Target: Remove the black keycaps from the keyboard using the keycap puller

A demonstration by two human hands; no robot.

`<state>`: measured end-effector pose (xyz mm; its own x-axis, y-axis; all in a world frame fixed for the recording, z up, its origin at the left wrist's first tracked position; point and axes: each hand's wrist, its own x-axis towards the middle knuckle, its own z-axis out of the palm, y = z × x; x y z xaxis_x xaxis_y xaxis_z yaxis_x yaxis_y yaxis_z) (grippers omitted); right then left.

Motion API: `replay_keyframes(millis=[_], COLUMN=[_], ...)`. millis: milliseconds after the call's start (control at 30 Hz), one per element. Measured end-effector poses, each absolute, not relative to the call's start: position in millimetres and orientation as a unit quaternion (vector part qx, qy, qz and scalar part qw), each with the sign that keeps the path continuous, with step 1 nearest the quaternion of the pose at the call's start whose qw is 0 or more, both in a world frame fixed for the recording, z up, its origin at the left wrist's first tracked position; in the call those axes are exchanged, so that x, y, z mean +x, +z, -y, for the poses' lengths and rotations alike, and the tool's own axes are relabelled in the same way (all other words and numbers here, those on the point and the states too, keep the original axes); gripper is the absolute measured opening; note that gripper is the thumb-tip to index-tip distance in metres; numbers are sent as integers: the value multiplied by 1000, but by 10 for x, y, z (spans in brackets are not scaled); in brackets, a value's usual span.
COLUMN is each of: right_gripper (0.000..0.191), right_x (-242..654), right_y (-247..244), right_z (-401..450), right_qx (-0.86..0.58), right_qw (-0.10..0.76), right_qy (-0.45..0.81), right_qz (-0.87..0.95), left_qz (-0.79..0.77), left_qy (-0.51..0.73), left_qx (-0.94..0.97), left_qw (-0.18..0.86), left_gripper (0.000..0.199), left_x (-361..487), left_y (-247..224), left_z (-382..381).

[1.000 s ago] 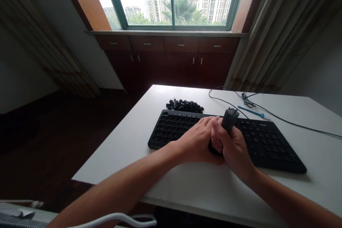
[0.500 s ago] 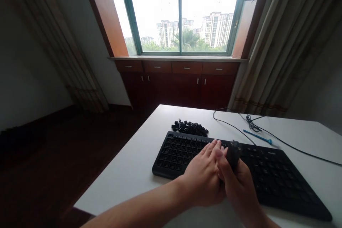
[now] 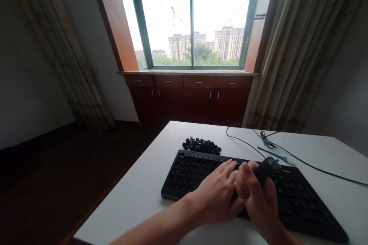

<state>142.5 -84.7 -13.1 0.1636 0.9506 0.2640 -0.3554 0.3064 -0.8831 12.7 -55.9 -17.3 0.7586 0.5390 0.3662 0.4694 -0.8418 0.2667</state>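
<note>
A black keyboard (image 3: 184, 172) lies across the white table. Its left part shows bare key sockets; the right part is dark and hard to make out. My left hand (image 3: 220, 189) rests on the middle of the keyboard, fingers stretched forward and lying flat. Right beside it, my right hand (image 3: 258, 195) is closed round a small black tool with a pronged end (image 3: 268, 166), held above the keyboard; its exact kind is unclear. The right fingers touch or nearly touch the left hand. Behind the keyboard sits a pile of black keycaps (image 3: 202, 145).
A blue stick-like tool (image 3: 271, 154) lies behind the keyboard on the right. Near it a black cable (image 3: 313, 166) runs over the white table (image 3: 129, 199), partly bundled. Beyond stand wooden cabinets (image 3: 186, 103) under a window.
My right hand has turned, and the pronged end of the black tool now points further up and right. The left hand stays on the keyboard. The whole view has shifted slightly.
</note>
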Motion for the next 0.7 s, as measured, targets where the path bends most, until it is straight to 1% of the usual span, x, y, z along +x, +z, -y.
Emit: replay_keyframes(millis=[67, 167, 333, 433, 500, 567, 700], right_gripper=[50, 48, 48, 47, 47, 48, 46], right_x=[1461, 1507, 1527, 1533, 1543, 1555, 1563], right_y=[-87, 5, 105, 86, 59, 33, 15], right_z=[816, 742, 620, 582, 564, 549, 541], right_qx=[-340, -332, -346, -364, -372, -378, -385], right_qw=[695, 727, 743, 736, 731, 724, 711], right_qy=[483, 491, 505, 514, 518, 521, 528], right_qz=[410, 349, 269, 247, 244, 248, 258], left_qz=[-285, -286, -141, -116, -150, -238, -443], left_qy=[226, 217, 184, 209, 241, 273, 316], left_qx=[928, 931, 973, 971, 958, 930, 839], left_qw=[85, 60, -14, 11, 49, 61, 9], left_gripper=[48, 46, 41, 32, 30, 28, 24], left_x=[90, 21, -40, -60, -96, -166, -418], left_y=[-116, -51, -52, -54, -31, 5, 63], left_z=[514, 422, 303, 275, 239, 169, -53])
